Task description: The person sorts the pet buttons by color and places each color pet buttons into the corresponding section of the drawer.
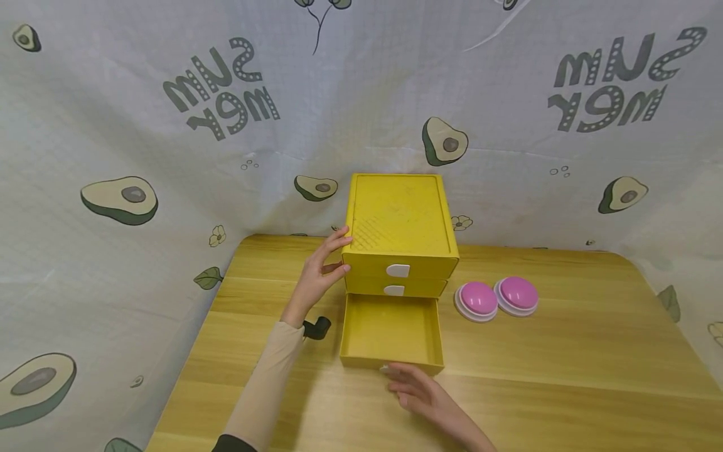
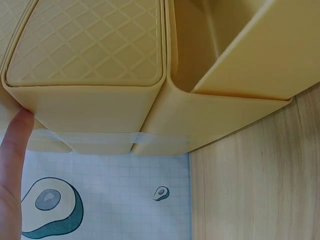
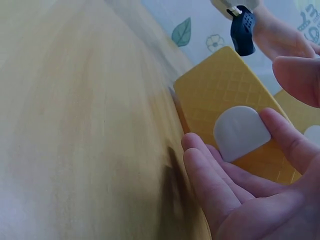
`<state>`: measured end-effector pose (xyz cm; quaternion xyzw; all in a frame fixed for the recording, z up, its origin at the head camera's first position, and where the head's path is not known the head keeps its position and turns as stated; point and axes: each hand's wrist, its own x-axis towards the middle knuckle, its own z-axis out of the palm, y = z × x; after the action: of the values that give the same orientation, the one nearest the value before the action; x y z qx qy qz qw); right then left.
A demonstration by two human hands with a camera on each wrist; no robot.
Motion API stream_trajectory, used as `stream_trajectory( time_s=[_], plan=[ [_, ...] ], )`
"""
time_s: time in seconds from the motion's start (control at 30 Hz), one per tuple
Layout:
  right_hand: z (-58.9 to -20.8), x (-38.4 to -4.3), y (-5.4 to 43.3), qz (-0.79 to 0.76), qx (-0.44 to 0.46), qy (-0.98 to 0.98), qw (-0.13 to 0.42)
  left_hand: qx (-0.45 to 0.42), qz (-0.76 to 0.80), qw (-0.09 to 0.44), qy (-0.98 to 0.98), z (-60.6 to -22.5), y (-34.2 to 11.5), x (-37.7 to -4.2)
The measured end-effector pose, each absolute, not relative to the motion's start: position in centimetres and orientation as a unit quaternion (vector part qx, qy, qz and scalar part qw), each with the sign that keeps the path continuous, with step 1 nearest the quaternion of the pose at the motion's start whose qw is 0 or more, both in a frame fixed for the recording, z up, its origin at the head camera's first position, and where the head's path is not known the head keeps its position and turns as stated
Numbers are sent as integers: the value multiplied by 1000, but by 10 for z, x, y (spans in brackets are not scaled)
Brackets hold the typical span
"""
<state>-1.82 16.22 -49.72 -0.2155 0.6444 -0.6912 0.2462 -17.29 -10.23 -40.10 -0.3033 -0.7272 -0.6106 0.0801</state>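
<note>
A yellow drawer cabinet [image 1: 401, 213] stands against the back sheet, its bottom drawer [image 1: 390, 363] pulled out with a bare inside. My left hand [image 1: 316, 276] rests its fingertips against the cabinet's left side near the top front corner; in the left wrist view one finger [image 2: 15, 145] touches the yellow wall. At the drawer front is my right hand [image 1: 420, 395]. In the right wrist view its extended fingers [image 3: 290, 137] touch the edges of the white drawer handle [image 3: 241, 131], while the thumb [image 3: 297, 80] stays off it.
Two pink push buttons with white bases, the nearer one [image 1: 479, 299] and the farther one [image 1: 518, 295], sit right of the cabinet. A black wrist device [image 1: 317, 328] shows by the left wrist. Behind the wooden table [image 1: 565, 389] hangs an avocado-print sheet [image 1: 361, 94].
</note>
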Motion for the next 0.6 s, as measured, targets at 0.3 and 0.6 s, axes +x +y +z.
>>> stream_trajectory(
  time_s=[0.3,0.6],
  plan=[
    [-497,-15,163,-691,-219,643,247,-301,-614,78,-725,-402,-101,-173],
    [-503,-14,164,-683,-237,649,236,-301,-618,77,-722,-401,-101,-171]
  ],
)
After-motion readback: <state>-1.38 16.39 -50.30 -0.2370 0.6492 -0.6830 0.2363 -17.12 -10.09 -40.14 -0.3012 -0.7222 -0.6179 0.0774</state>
